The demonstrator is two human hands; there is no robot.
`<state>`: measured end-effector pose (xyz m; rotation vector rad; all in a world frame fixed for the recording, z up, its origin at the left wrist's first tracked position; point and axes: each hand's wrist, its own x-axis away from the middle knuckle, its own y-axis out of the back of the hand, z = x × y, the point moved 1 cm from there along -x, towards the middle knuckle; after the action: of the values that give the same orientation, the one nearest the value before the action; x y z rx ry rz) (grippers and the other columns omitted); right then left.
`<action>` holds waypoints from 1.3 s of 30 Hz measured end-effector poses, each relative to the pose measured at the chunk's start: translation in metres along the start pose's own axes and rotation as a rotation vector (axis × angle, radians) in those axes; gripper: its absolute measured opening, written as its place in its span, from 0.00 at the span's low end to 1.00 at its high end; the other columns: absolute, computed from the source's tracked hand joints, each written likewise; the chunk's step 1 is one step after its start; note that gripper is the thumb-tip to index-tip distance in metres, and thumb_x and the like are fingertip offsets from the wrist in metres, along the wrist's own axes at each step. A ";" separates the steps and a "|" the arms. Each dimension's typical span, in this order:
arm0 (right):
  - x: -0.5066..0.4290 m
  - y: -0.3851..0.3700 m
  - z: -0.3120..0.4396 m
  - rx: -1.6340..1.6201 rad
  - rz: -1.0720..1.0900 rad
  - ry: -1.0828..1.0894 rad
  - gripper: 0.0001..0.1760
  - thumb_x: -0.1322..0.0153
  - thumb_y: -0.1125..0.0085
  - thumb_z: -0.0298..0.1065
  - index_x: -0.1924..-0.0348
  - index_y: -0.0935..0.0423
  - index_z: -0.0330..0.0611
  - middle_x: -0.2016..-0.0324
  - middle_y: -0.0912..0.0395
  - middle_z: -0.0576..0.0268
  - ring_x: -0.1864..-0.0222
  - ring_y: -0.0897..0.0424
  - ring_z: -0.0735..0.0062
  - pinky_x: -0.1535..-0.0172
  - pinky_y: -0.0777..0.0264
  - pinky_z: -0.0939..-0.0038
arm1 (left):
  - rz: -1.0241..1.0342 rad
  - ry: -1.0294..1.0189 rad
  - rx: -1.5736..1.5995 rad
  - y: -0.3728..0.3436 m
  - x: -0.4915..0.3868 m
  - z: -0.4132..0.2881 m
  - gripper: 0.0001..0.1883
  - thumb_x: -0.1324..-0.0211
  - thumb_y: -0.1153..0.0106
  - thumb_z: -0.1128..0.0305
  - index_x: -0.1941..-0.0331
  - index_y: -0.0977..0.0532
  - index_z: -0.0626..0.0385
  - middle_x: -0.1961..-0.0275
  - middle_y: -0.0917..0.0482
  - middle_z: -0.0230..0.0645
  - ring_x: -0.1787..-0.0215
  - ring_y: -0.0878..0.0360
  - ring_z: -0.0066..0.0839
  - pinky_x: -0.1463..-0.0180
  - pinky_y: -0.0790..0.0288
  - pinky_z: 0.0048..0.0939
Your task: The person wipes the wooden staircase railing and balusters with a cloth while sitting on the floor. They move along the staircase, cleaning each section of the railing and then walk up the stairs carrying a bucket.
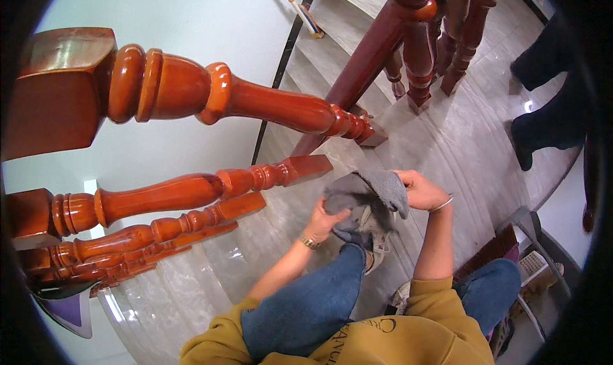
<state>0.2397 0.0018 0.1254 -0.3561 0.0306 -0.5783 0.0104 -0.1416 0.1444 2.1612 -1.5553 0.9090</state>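
Observation:
Both of my hands are on a grey cloth (pixel 383 185), bunched and partly folded above the marble steps. My left hand (pixel 325 221) grips its near left side, thumb on top. At the upper right edge, my right hand (pixel 421 190) pinches a raised flap of it. Darker, dirty-looking patches show on the cloth. Just below it is my left shoe (pixel 379 250), a light sneaker partly hidden by the cloth and my jeans. Turned wooden balusters (pixel 306 171) rise from the stairs to the left of my hands.
A large glossy newel post (pixel 177 85) stands at left, more railing posts (pixel 416 63) ahead. A broom (pixel 306 18) rests on the far steps. Another person's dark-trousered legs (pixel 546 121) are at right. Beside my right knee, a rack (pixel 541 269) holds several items.

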 end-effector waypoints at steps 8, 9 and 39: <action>-0.026 0.002 -0.031 -0.482 -0.018 -0.062 0.18 0.31 0.40 0.37 0.50 0.25 0.40 0.60 0.20 0.58 0.57 0.21 0.70 0.49 0.31 0.70 | -0.020 -0.249 0.099 0.023 0.008 -0.055 0.38 0.52 0.30 0.67 0.38 0.39 0.54 0.41 0.30 0.35 0.43 0.28 0.33 0.41 0.31 0.37; -0.030 -0.007 -0.028 -0.293 -0.070 -0.025 0.20 0.32 0.38 0.38 0.49 0.25 0.40 0.61 0.20 0.59 0.58 0.21 0.71 0.51 0.30 0.71 | 0.061 -0.322 0.136 0.022 0.008 -0.057 0.38 0.52 0.30 0.66 0.38 0.39 0.54 0.41 0.30 0.35 0.43 0.28 0.33 0.41 0.31 0.37; -0.127 0.048 -0.035 0.384 -0.814 0.544 0.23 0.36 0.43 0.40 0.50 0.28 0.39 0.54 0.24 0.49 0.48 0.29 0.45 0.39 0.43 0.56 | -0.055 -0.382 -0.136 -0.101 -0.053 -0.072 0.23 0.41 0.43 0.68 0.43 0.34 0.64 0.46 0.27 0.37 0.47 0.29 0.26 0.42 0.35 0.30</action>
<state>0.1543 0.0967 0.0677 0.1964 0.3034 -1.4502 0.0716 -0.0248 0.1730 2.3613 -1.6562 0.3726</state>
